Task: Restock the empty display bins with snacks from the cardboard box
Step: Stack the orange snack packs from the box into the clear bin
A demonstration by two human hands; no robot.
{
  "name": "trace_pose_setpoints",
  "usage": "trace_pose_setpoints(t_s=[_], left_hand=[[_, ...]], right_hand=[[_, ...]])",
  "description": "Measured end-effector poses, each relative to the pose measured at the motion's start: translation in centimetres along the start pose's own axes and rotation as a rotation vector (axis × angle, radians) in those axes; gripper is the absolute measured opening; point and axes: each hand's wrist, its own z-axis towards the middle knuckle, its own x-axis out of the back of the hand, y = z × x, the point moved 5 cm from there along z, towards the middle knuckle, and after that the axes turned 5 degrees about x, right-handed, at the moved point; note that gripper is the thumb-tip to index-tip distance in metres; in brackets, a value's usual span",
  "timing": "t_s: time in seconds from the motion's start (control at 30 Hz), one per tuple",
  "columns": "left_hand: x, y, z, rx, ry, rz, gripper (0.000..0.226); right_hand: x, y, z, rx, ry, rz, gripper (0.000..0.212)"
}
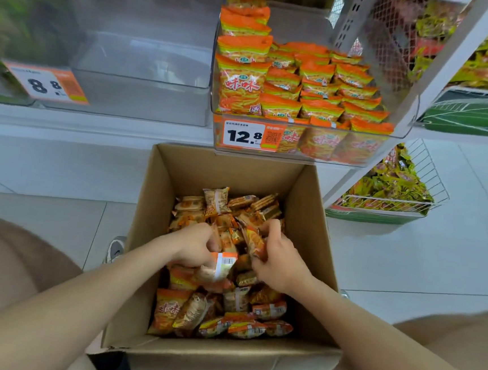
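Observation:
An open cardboard box [159, 195] stands on the floor in front of me, filled with several small orange and gold snack packets [225, 316]. Both my hands are down inside it. My left hand [194, 245] is closed on an orange packet with a white barcode label [220, 267]. My right hand [279, 261] grips another orange packet [254, 241] from the pile. Above the box, a clear display bin [401, 122] with a 12.8 price tag holds rows of orange snack bags [319, 85]. To its left, a clear bin [148, 55] with an 8.8 tag stands empty.
A white shelf upright [441, 72] runs diagonally on the right. Beyond it, wire baskets [426, 177] hold green and yellow packets. White tiled floor [407, 258] surrounds the box. A shoe [115, 249] shows left of the box, and my knees flank it.

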Motion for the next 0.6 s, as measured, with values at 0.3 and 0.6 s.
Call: trace_pose_setpoints(t_s=[0.3,0.6], left_hand=[[5.6,4.3,-5.8,-0.193,-0.013,-1.317,0.030],[9.4,5.7,-9.5,-0.451,0.498,-1.261,0.023]], right_hand=[[8.4,-8.0,-3.0,0.332,0.303,0.205,0.070],[10.9,-9.4,-3.1,0.240,0.418,0.592,0.082]])
